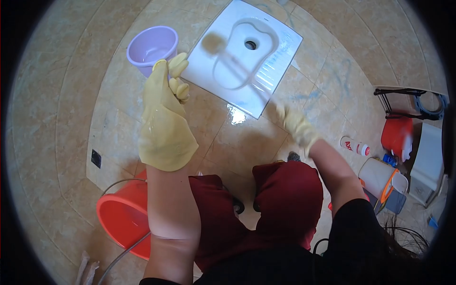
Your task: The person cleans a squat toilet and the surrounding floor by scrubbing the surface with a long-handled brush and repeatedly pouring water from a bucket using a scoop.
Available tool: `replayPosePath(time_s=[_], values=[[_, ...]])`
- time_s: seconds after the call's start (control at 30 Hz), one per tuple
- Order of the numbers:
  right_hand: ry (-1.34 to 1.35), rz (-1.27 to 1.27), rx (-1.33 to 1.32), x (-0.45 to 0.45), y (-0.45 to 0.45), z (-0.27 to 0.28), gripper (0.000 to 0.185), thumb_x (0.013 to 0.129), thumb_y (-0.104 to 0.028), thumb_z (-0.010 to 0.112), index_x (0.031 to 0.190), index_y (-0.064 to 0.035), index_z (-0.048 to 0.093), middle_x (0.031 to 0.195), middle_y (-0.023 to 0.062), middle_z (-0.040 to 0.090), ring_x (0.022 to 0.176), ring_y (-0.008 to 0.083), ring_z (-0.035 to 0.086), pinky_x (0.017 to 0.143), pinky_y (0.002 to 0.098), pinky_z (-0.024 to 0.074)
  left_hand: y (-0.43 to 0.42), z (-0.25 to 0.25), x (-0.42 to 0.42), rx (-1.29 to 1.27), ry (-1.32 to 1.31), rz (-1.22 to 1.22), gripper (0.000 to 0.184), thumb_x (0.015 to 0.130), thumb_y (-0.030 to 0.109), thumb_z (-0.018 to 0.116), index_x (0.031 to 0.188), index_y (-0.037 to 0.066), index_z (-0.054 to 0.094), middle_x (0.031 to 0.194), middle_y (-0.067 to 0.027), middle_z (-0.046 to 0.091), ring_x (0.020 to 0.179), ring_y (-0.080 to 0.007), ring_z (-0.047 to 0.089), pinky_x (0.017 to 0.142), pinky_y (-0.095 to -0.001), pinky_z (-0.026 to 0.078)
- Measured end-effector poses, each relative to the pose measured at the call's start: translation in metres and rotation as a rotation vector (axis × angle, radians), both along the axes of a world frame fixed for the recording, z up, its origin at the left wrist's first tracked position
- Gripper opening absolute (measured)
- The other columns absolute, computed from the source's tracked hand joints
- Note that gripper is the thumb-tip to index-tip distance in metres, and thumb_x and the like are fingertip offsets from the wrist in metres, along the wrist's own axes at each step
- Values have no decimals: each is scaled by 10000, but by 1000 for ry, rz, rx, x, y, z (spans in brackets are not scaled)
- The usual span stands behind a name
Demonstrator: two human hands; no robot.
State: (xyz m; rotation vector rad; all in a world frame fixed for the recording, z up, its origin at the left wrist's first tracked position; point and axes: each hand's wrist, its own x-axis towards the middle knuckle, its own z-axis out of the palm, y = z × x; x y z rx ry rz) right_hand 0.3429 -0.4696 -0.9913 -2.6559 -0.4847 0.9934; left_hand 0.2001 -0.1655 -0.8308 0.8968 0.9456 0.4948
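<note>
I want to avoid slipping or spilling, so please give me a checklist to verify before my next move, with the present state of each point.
1. Left hand and right hand both gloved: ok.
2. Purple basin held at its rim by the left hand: ok.
3. Brush in the right hand: ok, though blurred.
4. Drain hole of the squat toilet uncovered: ok.
5. Floor dry beside the toilet's near edge: not ok, a wet patch shines there.
6. Amount of water in the basin: cannot tell.
</note>
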Motion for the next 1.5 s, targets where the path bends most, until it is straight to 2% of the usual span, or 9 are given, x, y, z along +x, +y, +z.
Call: replayPosePath(time_s=[0.07,0.2,0.27,0.57,0.87,1.1,1.17,1.27,1.5], values=[[191,-247,-11,35,37,13,559,1050,-519,356,1240,-46,586,1134,308,654,1097,467,614,934,499,470,0,2,-5,46,-15,-17,447,1057,357,449,1248,-3,633,1055,-10,678,662,-41,411,641,-197,389],[-17,27,-213,12,21,17,543,1055,-495,350,1282,-62,587,1101,286,671,1047,472,631,901,512,489,3,1,-5,105,0,-5,452,1055,365,449,1249,0,632,1060,-10,678,675,-41,419,645,-196,390],[34,118,-232,-23,-22,27,522,1057,-474,364,1338,-92,582,1103,280,674,1054,466,630,915,513,487,8,6,-3,-43,57,-6,421,1062,344,468,1251,19,659,729,86,457,653,-46,362,630,-212,311],[77,-341,-17,26,36,35,500,1039,-508,423,1066,-50,621,684,91,604,622,227,613,560,359,480,-2,4,-1,55,3,63,444,1068,357,448,1265,14,650,738,99,453,647,-41,350,624,-196,280],[31,137,75,7,14,13,465,1066,-438,382,1256,-85,617,1014,278,687,990,447,650,865,481,499,6,8,-9,-7,-13,-1,416,1072,329,461,1285,4,607,782,91,510,676,-50,350,652,-219,321],[-547,224,10,31,-26,-101,527,1037,-529,418,1028,-47,633,698,155,653,566,271,643,536,420,515,3,10,-18,154,-40,16,444,1048,378,454,1249,32,647,1083,12,680,718,-52,417,693,-215,391],[-281,90,-126,19,-41,-66,553,1030,-557,406,1009,-53,631,662,148,637,538,285,640,521,423,521,6,15,-21,84,28,-33,454,1049,385,450,1249,28,646,1091,11,678,720,-48,420,687,-205,386],[41,-135,-220,16,-28,-10,583,1027,-581,383,1007,-53,631,672,155,650,526,290,639,519,423,521,3,22,-17,59,33,13,442,1073,344,442,1268,10,655,777,88,462,695,-60,366,677,-220,322],[-229,-49,65,39,58,-21,578,1039,-554,378,1034,-32,627,698,176,653,587,300,649,566,428,528,-10,20,-4,97,-6,31,421,1073,333,451,1266,14,646,788,76,479,710,-57,394,681,-220,336]])
